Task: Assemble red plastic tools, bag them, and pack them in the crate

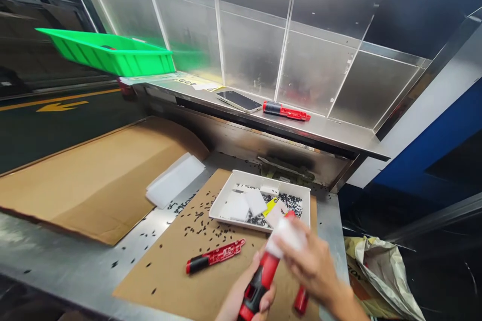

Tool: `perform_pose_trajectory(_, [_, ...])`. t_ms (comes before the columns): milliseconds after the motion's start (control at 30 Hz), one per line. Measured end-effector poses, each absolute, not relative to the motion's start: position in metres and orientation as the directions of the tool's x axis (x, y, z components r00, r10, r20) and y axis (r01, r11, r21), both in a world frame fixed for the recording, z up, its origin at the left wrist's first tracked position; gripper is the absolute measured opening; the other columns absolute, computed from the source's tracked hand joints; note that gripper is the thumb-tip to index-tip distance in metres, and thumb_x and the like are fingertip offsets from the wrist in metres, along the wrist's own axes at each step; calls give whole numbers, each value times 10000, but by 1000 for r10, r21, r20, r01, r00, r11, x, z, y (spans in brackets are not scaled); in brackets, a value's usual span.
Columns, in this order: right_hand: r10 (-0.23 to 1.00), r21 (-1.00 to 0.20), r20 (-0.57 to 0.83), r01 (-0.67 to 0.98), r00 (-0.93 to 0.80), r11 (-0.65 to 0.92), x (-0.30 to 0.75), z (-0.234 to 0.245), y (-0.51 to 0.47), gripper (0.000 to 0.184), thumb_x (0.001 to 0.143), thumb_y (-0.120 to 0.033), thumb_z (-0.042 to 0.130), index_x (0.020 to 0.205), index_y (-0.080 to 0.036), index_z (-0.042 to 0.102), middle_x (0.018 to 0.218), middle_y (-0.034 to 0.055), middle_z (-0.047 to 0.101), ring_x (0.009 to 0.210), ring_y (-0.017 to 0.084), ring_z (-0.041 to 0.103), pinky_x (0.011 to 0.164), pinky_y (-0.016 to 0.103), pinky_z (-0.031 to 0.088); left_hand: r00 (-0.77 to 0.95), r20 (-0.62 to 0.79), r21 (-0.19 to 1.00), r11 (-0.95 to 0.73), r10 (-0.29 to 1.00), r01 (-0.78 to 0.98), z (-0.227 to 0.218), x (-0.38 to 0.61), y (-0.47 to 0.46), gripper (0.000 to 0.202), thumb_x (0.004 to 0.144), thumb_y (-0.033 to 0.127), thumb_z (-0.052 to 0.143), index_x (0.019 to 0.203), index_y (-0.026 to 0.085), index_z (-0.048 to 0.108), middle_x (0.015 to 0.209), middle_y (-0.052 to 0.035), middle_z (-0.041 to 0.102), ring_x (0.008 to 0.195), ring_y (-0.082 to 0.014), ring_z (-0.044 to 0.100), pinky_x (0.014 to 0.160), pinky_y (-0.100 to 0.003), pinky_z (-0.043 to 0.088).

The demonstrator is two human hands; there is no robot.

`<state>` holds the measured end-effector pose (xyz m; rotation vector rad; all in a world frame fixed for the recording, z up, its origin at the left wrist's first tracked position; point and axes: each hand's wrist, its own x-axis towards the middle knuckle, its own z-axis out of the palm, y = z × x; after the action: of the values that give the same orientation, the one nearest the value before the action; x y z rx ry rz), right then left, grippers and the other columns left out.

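Observation:
My left hand (pixel 250 298) grips a red and black plastic tool (pixel 261 278) at the bottom of the view, with its long part pointing up and away from me. My right hand (pixel 312 266) pinches a white foam piece (pixel 285 236) against that tool, and the foam hides part of it. A small red part (pixel 301 300) shows below my right hand. Another red and black tool (pixel 214 257) lies on the brown cardboard sheet (pixel 158 291) to the left of my hands, out of their reach by a short gap.
A white tray (pixel 259 179) holding foam pieces and black granules stands just beyond my hands. Black granules (pixel 203 225) lie scattered over the cardboard. Behind rise a steel shelf (pixel 301 133) with a phone (pixel 239 101) and a red tool (pixel 286 110), a green basket (pixel 105 52), and a sack (pixel 384 271).

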<state>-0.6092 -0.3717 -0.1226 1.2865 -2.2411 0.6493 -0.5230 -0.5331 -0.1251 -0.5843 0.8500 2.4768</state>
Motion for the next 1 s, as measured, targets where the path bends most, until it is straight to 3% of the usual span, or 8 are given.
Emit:
perform_pose_trajectory(133, [-685,-137,577,-880,-444,454,-611,-118,-367,646,909,-231,478,1498,-395,272,1436,137,402,1087,289,627,712,362,599,-857,-461,478,-749,231,-459,-123,-516,-532,546,568,644,817,746,155,652,517,42,521,310,5,358,326,-116,154])
perform_pose_trajectory(267, [-668,-147,585,-870,-460,470,-610,-121,-366,664,896,-175,463,1487,-419,285,1491,97,404,1065,263,646,710,348,596,-854,-504,519,-747,126,-416,-116,-512,-527,663,705,712,661,1175,249,596,537,30,574,315,-19,368,331,-108,189])
perform_pose_trajectory(433, [-718,-170,570,-912,-400,373,-609,-128,-367,624,892,-229,480,1475,-400,336,1449,78,504,841,231,663,646,355,571,-841,-468,382,-795,273,-471,-124,-516,-534,429,726,538,773,828,134,672,539,-20,607,307,6,367,308,-82,175])
perform_pose_trajectory(567, [-633,-118,630,-862,-449,493,-612,-126,-366,542,905,-189,475,1409,-388,454,1412,90,511,985,232,646,699,320,570,-808,-307,166,-808,503,-566,-140,-521,-541,429,746,485,773,609,115,604,452,40,488,274,7,308,274,-91,186])
perform_pose_trajectory(700, [-665,-55,680,-925,-310,375,-613,-119,-369,430,941,-230,438,1341,-346,544,1331,90,573,789,177,624,619,287,555,-789,-137,-46,-799,599,-599,-150,-523,-541,269,788,256,768,641,90,617,476,42,504,279,37,270,293,-46,183])
perform_pose_trajectory(767, [-670,-45,651,-899,-356,435,-615,-115,-369,386,948,-220,423,1271,-323,607,1282,82,619,738,171,611,581,279,543,-796,-135,-96,-808,590,-582,-151,-522,-540,309,819,233,737,596,82,585,477,44,486,288,44,284,306,-29,194])
perform_pose_trajectory(833, [-638,-50,657,-868,-402,494,-616,-113,-369,378,945,-188,418,1233,-299,636,1280,93,625,778,178,630,597,278,550,-794,-135,-125,-805,593,-580,-152,-522,-540,369,855,225,694,549,83,545,465,60,447,290,53,286,318,-14,202])
perform_pose_trajectory(1000, [-734,-81,605,-940,-310,330,-614,-110,-368,360,963,-245,421,1247,-312,631,1271,92,640,906,201,684,703,297,590,-789,-128,-168,-798,600,-579,-152,-518,-541,232,840,173,700,658,65,603,488,70,459,297,59,308,319,-1,178])
